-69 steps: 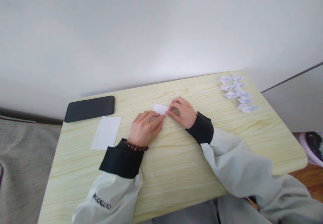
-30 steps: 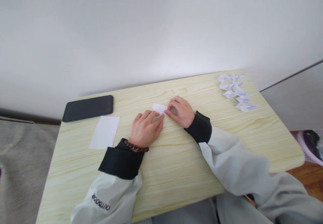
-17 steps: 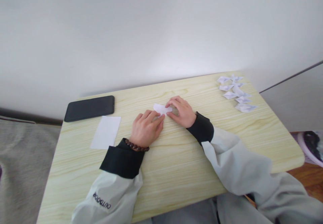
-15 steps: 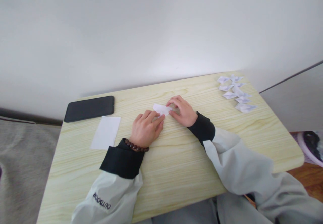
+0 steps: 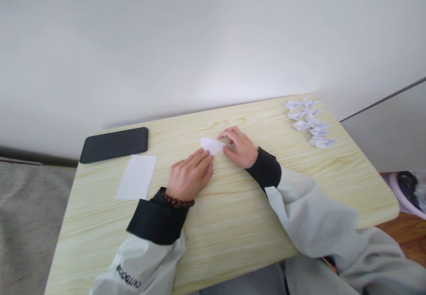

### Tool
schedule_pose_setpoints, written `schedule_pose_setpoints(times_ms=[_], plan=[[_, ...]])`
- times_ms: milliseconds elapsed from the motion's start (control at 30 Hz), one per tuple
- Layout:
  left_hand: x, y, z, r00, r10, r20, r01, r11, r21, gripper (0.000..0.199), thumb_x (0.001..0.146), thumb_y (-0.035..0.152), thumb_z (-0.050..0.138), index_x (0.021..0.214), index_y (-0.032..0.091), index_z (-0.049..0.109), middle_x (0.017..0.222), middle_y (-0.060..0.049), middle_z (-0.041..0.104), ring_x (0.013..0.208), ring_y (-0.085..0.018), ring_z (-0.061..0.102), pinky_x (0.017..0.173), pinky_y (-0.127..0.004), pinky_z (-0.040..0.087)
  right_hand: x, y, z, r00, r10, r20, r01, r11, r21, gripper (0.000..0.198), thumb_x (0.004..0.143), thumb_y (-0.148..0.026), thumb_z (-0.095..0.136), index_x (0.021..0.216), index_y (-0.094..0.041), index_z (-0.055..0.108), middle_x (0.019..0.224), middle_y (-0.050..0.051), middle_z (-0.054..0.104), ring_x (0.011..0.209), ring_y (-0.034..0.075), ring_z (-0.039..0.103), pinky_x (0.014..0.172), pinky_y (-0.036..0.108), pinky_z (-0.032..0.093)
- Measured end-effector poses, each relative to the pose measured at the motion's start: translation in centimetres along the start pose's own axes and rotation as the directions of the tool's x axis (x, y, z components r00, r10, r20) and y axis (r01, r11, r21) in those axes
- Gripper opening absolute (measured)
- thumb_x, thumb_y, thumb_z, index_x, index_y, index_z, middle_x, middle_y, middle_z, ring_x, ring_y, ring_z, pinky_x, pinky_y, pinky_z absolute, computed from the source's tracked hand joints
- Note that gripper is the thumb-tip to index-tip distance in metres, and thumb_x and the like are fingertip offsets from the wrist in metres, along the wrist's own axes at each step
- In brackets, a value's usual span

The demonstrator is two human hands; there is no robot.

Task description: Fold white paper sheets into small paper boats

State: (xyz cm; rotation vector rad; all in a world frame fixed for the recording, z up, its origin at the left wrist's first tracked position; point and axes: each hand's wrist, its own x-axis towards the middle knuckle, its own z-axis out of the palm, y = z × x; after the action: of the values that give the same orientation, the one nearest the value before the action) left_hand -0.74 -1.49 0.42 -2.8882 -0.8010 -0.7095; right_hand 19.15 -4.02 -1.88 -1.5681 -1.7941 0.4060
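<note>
A small folded piece of white paper (image 5: 212, 145) lies on the wood-grain table between my hands. My left hand (image 5: 189, 174), with a dark bead bracelet at the wrist, presses its fingertips on the paper's near left edge. On the other side, my right hand (image 5: 242, 147) pinches the paper's right end between thumb and fingers. To the left rests a flat white sheet (image 5: 137, 177). Several folded white paper figures (image 5: 302, 125) stand in a cluster at the far right of the table.
A black phone (image 5: 114, 145) lies at the table's back left, just behind the sheet. The table (image 5: 233, 233) meets a white wall (image 5: 213, 42) at the back. Beyond the right edge, a pinkish bin (image 5: 401, 193) with a liner stands on the floor.
My left hand has shifted slightly left and toward me, baring more of the folded paper, whose outline now looks more angular. My right hand keeps its pinch. The whole view has shifted slightly.
</note>
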Motion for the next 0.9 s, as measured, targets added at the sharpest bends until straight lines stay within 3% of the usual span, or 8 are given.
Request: schedule_pose_setpoints(times_ms=[100, 233, 533, 767, 900], plan=[[0.0, 0.0, 0.0, 1.0, -0.005, 0.012, 0.005, 1.0, -0.015, 0.019, 0.084, 0.024, 0.053, 0.096, 0.021, 0.068, 0.104, -0.003, 0.069, 0.098, -0.018, 0.064, 0.074, -0.026, 0.054, -0.1, -0.5, 0.3, 1.0, 0.011, -0.006, -0.011, 0.995, -0.094, 0.027, 0.075, -0.023, 0.054, 0.102, -0.018, 0.056, 0.106, 0.008, 0.054, 0.094, 0.021, 0.053, 0.084, 0.035, 0.043], [0.0, 0.1, 0.0, 0.999, -0.009, 0.036, 0.009, 1.0, -0.015, 0.019, 0.083, 0.024, 0.054, 0.097, 0.022, 0.067, 0.104, -0.003, 0.069, 0.1, -0.019, 0.063, 0.074, -0.028, 0.055, -0.2, -0.9, 0.6, 1.0, 0.026, -0.001, -0.026, 0.981, -0.193, 0.036, 0.075, -0.04, 0.06, 0.104, -0.019, 0.056, 0.11, 0.01, 0.052, 0.101, 0.024, 0.051, 0.089, 0.039, 0.039], [0.0, 0.0, 0.1, 1.0, -0.006, -0.005, 0.006, 1.0, 0.0, 0.016, 0.083, 0.024, 0.054, 0.088, 0.023, 0.069, 0.103, 0.0, 0.07, 0.096, -0.017, 0.065, 0.07, -0.025, 0.054, 0.0, 0.2, 0.1, 0.999, -0.014, 0.035, 0.015, 1.0, -0.019, 0.037, 0.078, -0.017, 0.049, 0.114, -0.02, 0.054, 0.11, 0.008, 0.05, 0.098, 0.019, 0.053, 0.084, 0.034, 0.044], [0.2, 0.0, 0.0, 1.0, 0.003, 0.031, -0.003, 1.0, -0.007, 0.019, 0.083, 0.024, 0.053, 0.095, 0.022, 0.068, 0.103, -0.003, 0.069, 0.099, -0.019, 0.063, 0.074, -0.029, 0.054, -0.1, -0.8, 0.6, 0.999, 0.039, 0.008, -0.037, 0.981, -0.192, 0.048, 0.072, -0.042, 0.063, 0.113, -0.018, 0.055, 0.114, 0.011, 0.049, 0.102, 0.026, 0.051, 0.087, 0.041, 0.04], [0.2, 0.0, 0.1, 0.998, 0.003, 0.056, -0.002, 1.0, -0.02, 0.02, 0.084, 0.023, 0.053, 0.097, 0.023, 0.067, 0.103, -0.004, 0.068, 0.1, -0.02, 0.061, 0.074, -0.03, 0.054, -0.1, -0.9, 0.3, 0.999, 0.046, 0.02, -0.042, 0.987, -0.153, 0.041, 0.075, -0.027, 0.057, 0.115, -0.02, 0.054, 0.115, 0.01, 0.048, 0.094, 0.022, 0.054, 0.084, 0.038, 0.042]])
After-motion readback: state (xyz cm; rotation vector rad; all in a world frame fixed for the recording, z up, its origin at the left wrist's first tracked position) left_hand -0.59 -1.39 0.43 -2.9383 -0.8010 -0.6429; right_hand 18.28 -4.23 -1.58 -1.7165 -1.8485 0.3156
